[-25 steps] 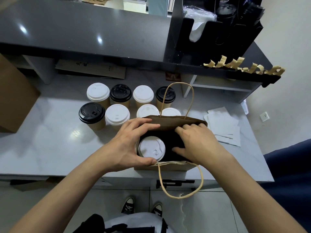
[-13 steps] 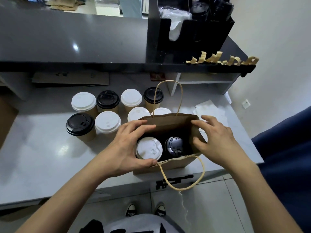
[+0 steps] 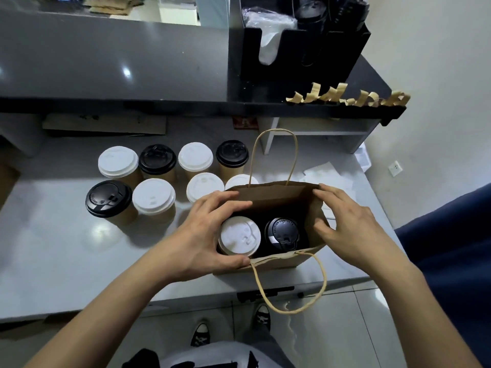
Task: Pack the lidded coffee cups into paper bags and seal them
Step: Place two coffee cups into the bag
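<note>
The paper bag (image 3: pixel 276 208) is standing open near the front edge of the counter (image 3: pixel 53 248), and two lidded cups are sitting side by side inside it: a white-lidded cup (image 3: pixel 239 236) on the left and a black-lidded cup (image 3: pixel 283 232) on the right. The left hand (image 3: pixel 202 232) is grasping the bag's left end, fingers curling over the far rim and thumb pressing the near rim, with the white lid lying in that grip. The right hand (image 3: pixel 345 221) is curling round the bag's right end, thumb inside the mouth and fingers over the top corner. The likeliest trouble is the bag tipping or sliding off the counter, since it is sitting so close to the edge and its near handle (image 3: pixel 292 285) is hanging over the front. Squeezing the mouth closed too low could also press on the lids and pop one loose. A snagged handle could drag the bag forward. Eight more lidded cups (image 3: pixel 154 196) are waiting in two rows to the left and behind, the nearest ones just beside the left hand's knuckles, so a wide sweep could knock them. Loose white papers (image 3: pixel 329 173) are lying behind the right hand.
</note>
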A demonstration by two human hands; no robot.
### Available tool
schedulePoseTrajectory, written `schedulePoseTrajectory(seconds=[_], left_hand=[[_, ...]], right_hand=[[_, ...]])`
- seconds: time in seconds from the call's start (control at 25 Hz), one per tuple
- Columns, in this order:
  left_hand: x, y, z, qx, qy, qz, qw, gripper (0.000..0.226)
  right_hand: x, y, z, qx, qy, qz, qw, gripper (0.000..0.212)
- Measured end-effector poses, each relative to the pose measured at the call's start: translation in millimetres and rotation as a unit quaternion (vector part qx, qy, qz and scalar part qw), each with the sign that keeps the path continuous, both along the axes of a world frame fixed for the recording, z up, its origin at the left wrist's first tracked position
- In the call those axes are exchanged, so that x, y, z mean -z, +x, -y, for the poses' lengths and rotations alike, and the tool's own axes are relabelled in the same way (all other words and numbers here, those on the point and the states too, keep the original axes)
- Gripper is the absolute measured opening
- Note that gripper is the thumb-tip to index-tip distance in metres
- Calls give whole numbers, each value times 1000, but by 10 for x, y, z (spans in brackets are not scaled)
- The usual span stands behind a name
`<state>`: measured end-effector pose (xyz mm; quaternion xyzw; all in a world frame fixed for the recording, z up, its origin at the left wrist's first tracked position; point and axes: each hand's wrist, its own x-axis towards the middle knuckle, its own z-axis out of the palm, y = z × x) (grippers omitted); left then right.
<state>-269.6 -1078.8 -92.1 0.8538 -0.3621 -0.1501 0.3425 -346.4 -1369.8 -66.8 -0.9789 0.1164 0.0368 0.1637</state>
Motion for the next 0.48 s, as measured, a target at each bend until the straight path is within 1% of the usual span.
schedulePoseTrajectory(seconds=[0.28, 0.48], left_hand=[[-59, -16, 384, -43, 7, -20, 999, 92], [-98, -12, 586, -97, 35, 1, 995, 86]], right_hand=[[-17, 47, 513, -58, 8, -7, 998, 56], [4, 71, 775, -114, 37, 1, 993, 56]])
